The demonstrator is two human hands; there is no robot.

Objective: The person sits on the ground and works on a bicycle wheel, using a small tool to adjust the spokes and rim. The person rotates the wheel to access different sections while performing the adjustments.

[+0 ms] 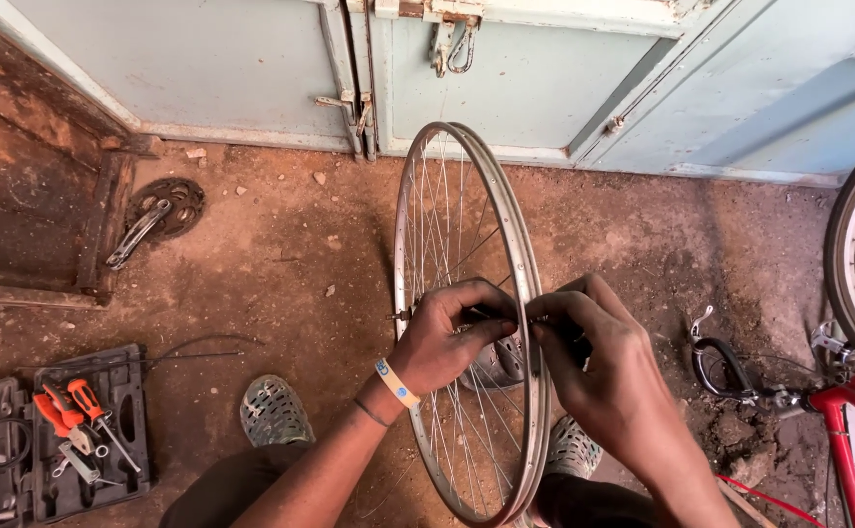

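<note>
Head view looks straight down at a bare silver spoked bicycle wheel rim (466, 313) standing upright on the reddish dirt floor (281, 264), pretty much in the middle of it and square in front of the pale blue metal doors (505, 88). It's propped between the person's feet in perforated grey-green clogs (273, 411), which probably keeps it from rolling off while both hands are busy.

The left hand (447, 337), with a yellow wristband (396, 383), reaches in from the left side of the rim, fingers curled tight around something near the hub and spokes. The right hand (598, 367) comes in from the other side, fingertips pinched together on a small dark part right at the rim edge; too small to say what it is. So both hands are closed narrow, working against each other across the wheel.

Over at the floor's lower left edge sits an open black tool case (85, 440) with orange-handled screwdrivers (75, 401). A black chainring with crank arm (158, 215) lies by the left edge, and a red bicycle frame (843, 420) pokes in at the right.
</note>
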